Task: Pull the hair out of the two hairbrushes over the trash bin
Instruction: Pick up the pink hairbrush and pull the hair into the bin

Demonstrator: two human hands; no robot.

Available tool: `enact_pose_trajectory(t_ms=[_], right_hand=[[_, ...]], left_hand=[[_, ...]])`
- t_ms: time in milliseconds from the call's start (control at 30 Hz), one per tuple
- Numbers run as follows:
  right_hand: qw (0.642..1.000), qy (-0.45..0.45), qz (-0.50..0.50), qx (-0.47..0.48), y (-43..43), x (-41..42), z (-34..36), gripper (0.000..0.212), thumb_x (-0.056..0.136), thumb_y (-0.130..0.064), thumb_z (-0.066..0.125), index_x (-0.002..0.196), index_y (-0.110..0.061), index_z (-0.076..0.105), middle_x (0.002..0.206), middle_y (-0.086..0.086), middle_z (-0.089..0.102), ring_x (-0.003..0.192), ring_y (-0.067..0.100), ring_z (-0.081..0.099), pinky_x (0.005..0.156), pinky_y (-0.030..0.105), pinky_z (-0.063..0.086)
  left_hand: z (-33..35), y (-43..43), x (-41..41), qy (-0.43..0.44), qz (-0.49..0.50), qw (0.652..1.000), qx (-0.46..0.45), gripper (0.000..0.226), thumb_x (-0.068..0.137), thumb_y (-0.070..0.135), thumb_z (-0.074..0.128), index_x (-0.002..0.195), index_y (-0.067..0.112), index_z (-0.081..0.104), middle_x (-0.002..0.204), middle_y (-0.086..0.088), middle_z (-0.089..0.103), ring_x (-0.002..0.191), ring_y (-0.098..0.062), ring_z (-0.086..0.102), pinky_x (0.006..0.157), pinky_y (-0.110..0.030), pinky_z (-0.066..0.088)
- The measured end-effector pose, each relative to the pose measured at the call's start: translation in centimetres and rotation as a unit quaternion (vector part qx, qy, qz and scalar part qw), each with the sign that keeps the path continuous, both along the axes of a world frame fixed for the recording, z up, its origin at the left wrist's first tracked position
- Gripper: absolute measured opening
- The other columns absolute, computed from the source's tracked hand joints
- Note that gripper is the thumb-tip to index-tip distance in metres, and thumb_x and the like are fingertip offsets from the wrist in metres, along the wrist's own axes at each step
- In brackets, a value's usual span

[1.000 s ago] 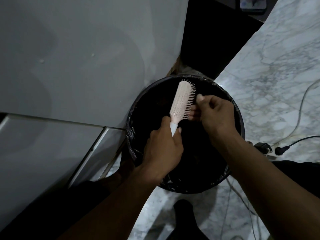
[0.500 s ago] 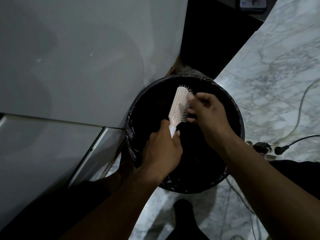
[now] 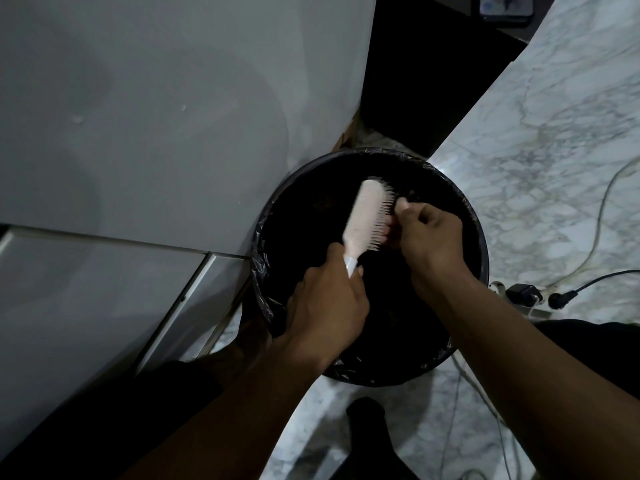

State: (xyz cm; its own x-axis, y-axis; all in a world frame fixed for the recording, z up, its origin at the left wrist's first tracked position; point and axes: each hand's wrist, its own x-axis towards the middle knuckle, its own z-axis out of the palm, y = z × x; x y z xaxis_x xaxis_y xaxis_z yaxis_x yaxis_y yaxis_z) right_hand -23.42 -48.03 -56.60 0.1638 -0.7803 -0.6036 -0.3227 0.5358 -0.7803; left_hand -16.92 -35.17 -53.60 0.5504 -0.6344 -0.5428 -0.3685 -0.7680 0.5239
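Note:
A pale pink hairbrush (image 3: 367, 216) is held over the round black trash bin (image 3: 479, 237), which is lined with a black bag. My left hand (image 3: 325, 306) grips the brush's white handle, bristles facing right. My right hand (image 3: 427, 233) is at the bristles, thumb and fingers pinched together among them; whether any hair is between the fingertips is too dark to tell. Only one hairbrush is in view.
A grey cabinet panel (image 3: 156, 116) stands directly left of the bin. Marble floor (image 3: 554, 133) spreads to the right, with a power strip and plugs (image 3: 526, 296) and cables beside the bin. A phone (image 3: 505, 6) lies at the top. My foot (image 3: 367, 431) is below the bin.
My right hand slid along the bristles toward the brush's tip and back out to their right side, pinching. The left hand kept the brush nearly still over the bin.

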Motion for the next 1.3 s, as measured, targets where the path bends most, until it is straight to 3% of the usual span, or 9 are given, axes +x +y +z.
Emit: enact_pose_trajectory(t_ms=[100,333,467,533,633,767,1000,1167,1300], right_hand=[[0.993,-0.054,-0.061,0.081,-0.1,0.3,0.6,0.031,0.105,-0.022,0.053,0.079,-0.007,0.06,0.066,0.006,0.066,0.052,0.014,0.066,0.055,0.028,0.06],[0.993,0.046,-0.003,0.112,-0.1,-0.3,0.3,0.04,0.103,-0.038,0.053,0.071,-0.014,0.05,0.048,0.004,0.043,0.029,0.01,0.035,0.036,0.017,0.028],[0.982,-0.023,0.089,0.168,0.0,-0.2,0.3,0.036,0.091,-0.047,0.069,0.089,-0.011,0.067,0.058,0.0,0.058,0.051,0.012,0.053,0.052,0.026,0.046],[0.975,-0.077,0.132,0.16,0.6,0.0,0.3,0.027,0.086,-0.032,0.079,0.097,-0.008,0.07,0.068,-0.001,0.071,0.062,0.012,0.063,0.061,0.027,0.052],[0.988,-0.049,0.132,0.068,1.1,0.1,0.2,0.02,0.078,-0.014,0.086,0.089,-0.007,0.071,0.063,-0.003,0.074,0.054,0.007,0.067,0.055,0.02,0.054],[0.987,0.008,0.161,-0.012,0.9,-0.2,-0.1,0.015,0.083,-0.015,0.082,0.074,-0.008,0.072,0.057,0.004,0.068,0.046,0.012,0.06,0.05,0.024,0.052],[0.996,-0.041,0.062,0.044,-0.3,-0.2,-0.5,0.025,0.095,-0.013,0.069,0.071,-0.009,0.064,0.059,0.0,0.06,0.044,0.004,0.052,0.046,0.017,0.047],[0.988,0.024,0.128,0.077,-0.2,-0.7,-1.2,0.028,0.095,-0.017,0.07,0.069,-0.01,0.064,0.06,0.002,0.057,0.047,0.01,0.046,0.042,0.019,0.041],[0.959,0.173,0.226,-0.001,-0.6,-1.5,-2.3,0.012,0.09,-0.017,0.069,0.078,-0.017,0.072,0.073,0.002,0.066,0.063,0.018,0.06,0.065,0.028,0.048]], left_hand=[[-0.6,0.1,0.5,0.018,0.034,0.999,0.036,0.023,0.101,0.038,0.049,0.113,0.019,0.046,0.096,-0.006,0.06,0.083,-0.028,0.061,0.068,-0.037,0.046],[-0.9,0.1,0.6,0.032,0.053,0.996,0.057,0.025,0.1,0.038,0.051,0.115,0.017,0.049,0.095,-0.004,0.059,0.08,-0.023,0.057,0.067,-0.034,0.043],[-0.4,0.1,0.5,0.016,0.03,0.998,0.048,0.021,0.1,0.039,0.049,0.109,0.02,0.046,0.094,-0.006,0.06,0.083,-0.03,0.063,0.067,-0.037,0.047],[-0.1,0.0,0.4,0.007,0.025,0.999,0.043,0.02,0.1,0.039,0.048,0.109,0.021,0.045,0.096,-0.007,0.061,0.085,-0.031,0.064,0.069,-0.04,0.051],[0.3,0.0,0.3,-0.012,0.018,0.999,0.045,0.023,0.101,0.038,0.047,0.116,0.02,0.045,0.101,-0.009,0.062,0.089,-0.032,0.065,0.073,-0.041,0.052],[0.5,0.0,-0.1,-0.019,-0.001,0.999,0.043,0.024,0.102,0.039,0.046,0.116,0.02,0.044,0.101,-0.009,0.063,0.089,-0.032,0.065,0.071,-0.041,0.052],[-0.6,0.0,1.5,0.016,0.081,0.994,0.066,0.024,0.099,0.038,0.051,0.113,0.018,0.05,0.099,-0.007,0.063,0.091,-0.032,0.064,0.077,-0.042,0.053],[-1.1,0.1,1.6,0.017,0.078,0.994,0.074,0.026,0.1,0.038,0.051,0.114,0.017,0.05,0.093,-0.002,0.056,0.082,-0.025,0.055,0.071,-0.036,0.044],[-1.0,0.1,1.7,0.006,0.078,0.993,0.086,0.026,0.099,0.039,0.051,0.113,0.017,0.049,0.092,-0.001,0.055,0.08,-0.024,0.053,0.069,-0.036,0.041]])
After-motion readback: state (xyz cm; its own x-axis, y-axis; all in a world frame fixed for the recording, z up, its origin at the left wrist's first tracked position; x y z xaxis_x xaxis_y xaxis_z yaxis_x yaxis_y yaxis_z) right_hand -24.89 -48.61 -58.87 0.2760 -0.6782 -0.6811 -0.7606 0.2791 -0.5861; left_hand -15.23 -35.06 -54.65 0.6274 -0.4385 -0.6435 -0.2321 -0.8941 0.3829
